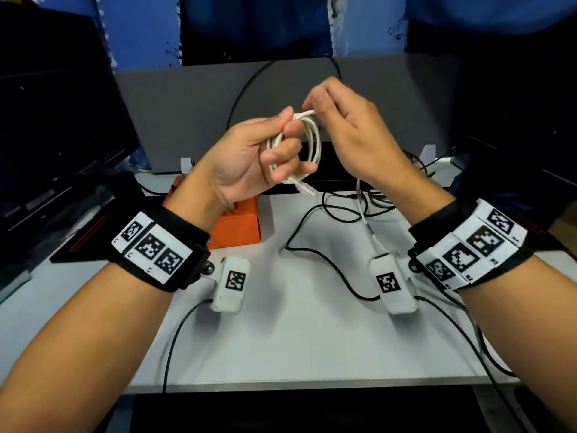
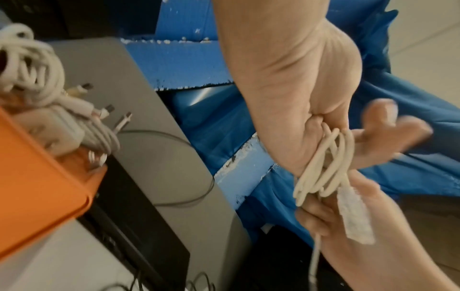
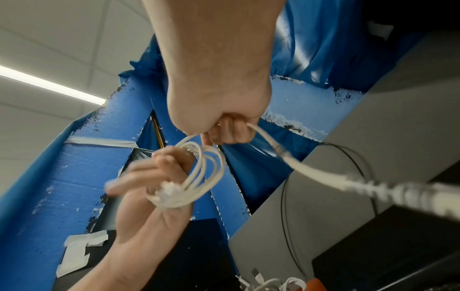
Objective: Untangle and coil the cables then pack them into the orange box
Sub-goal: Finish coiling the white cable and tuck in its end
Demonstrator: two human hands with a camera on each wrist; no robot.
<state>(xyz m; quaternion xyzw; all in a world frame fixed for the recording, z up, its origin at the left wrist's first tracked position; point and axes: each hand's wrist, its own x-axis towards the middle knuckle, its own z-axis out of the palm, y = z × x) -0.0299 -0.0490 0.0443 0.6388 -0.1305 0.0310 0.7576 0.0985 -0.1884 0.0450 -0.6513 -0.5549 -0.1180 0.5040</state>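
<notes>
My left hand (image 1: 281,145) grips a small coil of white cable (image 1: 315,142) held above the table, fingers curled through its loops. A clear plug (image 1: 307,189) hangs from the coil's bottom. Just to its right, my right hand (image 1: 312,109) pinches the same cable at the coil's top, and the loose tail (image 1: 366,214) drops behind that hand to the table. The orange box (image 1: 242,228) sits beyond my left wrist; in the left wrist view the orange box (image 2: 37,187) holds coiled white cables and a charger (image 2: 52,122). The right wrist view shows the coil (image 3: 206,173) and tail (image 3: 323,177).
Thin black cables (image 1: 324,264) snake across the white table (image 1: 296,339), with a tangle (image 1: 384,198) at the back right. A grey panel (image 1: 187,114) stands behind, and a dark monitor (image 1: 46,135) at the left. Wrist camera leads run off the front edge.
</notes>
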